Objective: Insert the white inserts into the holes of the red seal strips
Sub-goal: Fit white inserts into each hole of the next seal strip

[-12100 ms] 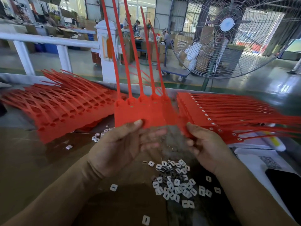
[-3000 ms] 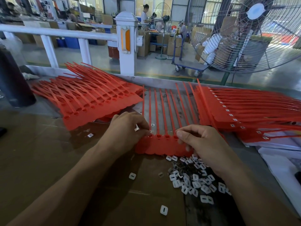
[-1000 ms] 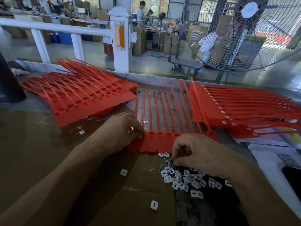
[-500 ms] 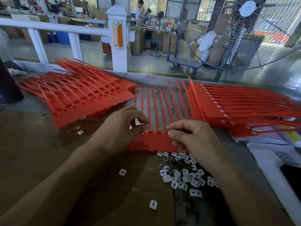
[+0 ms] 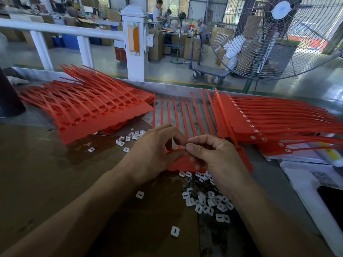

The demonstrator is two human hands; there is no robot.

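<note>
A joined row of red seal strips (image 5: 174,115) lies flat on the table, tails pointing away from me. My left hand (image 5: 154,153) holds the row's head end, thumb and curled fingers pinching the red plastic. My right hand (image 5: 213,156) meets it from the right. Its thumb and forefinger pinch a small white insert at the strip heads, almost hidden by the fingertips. A heap of loose white inserts (image 5: 204,199) lies just in front of the strips, under my right wrist. A smaller scatter of inserts (image 5: 130,138) lies to the left.
A stack of red strips with empty holes (image 5: 96,112) lies at the left. A stack of strips with inserts fitted (image 5: 269,123) lies at the right on white papers (image 5: 304,184). A dark object (image 5: 9,101) stands far left, and a large fan (image 5: 278,34) beyond the table.
My right hand left the insert heap and rose to the strip heads, where it now meets my left fingertips. My left hand stayed on the strips.
</note>
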